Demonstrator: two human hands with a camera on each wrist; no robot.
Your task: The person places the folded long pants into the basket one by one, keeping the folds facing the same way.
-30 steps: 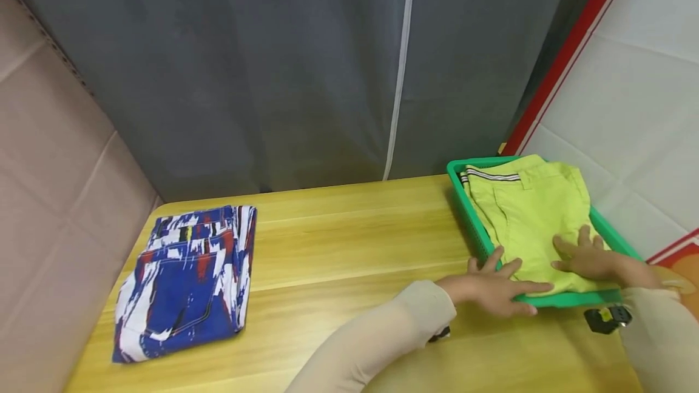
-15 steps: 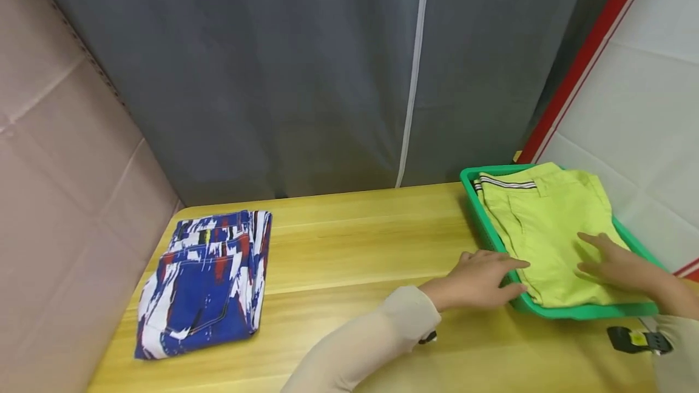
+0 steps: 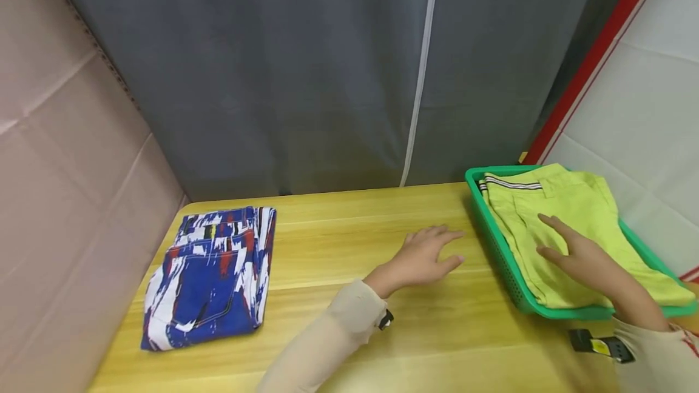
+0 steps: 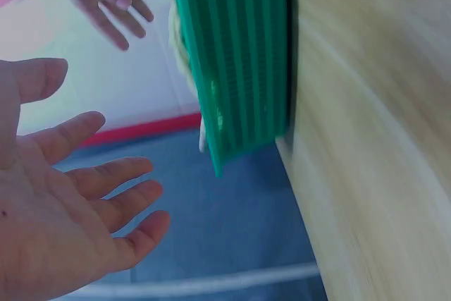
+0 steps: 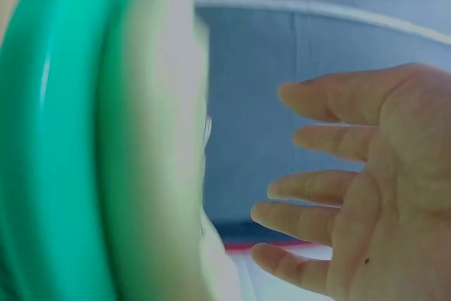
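Folded lime-yellow trousers (image 3: 579, 211) with a striped waistband lie in a green plastic basket (image 3: 502, 253) at the right of the table. My right hand (image 3: 587, 262) hovers above the trousers, fingers spread; the right wrist view shows a gap between its palm and the cloth. To the left of the basket my left hand (image 3: 417, 259) is held over the bare wood, fingers extended and holding nothing. In the left wrist view the basket's ribbed side (image 4: 239, 54) stands apart from the left hand (image 4: 77, 195). Folded blue, white and red patterned jeans (image 3: 207, 278) lie at the table's left.
The wooden table (image 3: 349, 229) runs between the jeans and the basket. A dark grey curtain (image 3: 300, 77) hangs behind it. A pinkish cloth wall (image 3: 82, 168) stands on the left, and a white panel (image 3: 650, 108) with red edging on the right, close to the basket.
Both hands have lifted off the trousers and basket rim. My left hand has moved left, away from the basket. The trousers stay in the basket, and the head view has shifted slightly.
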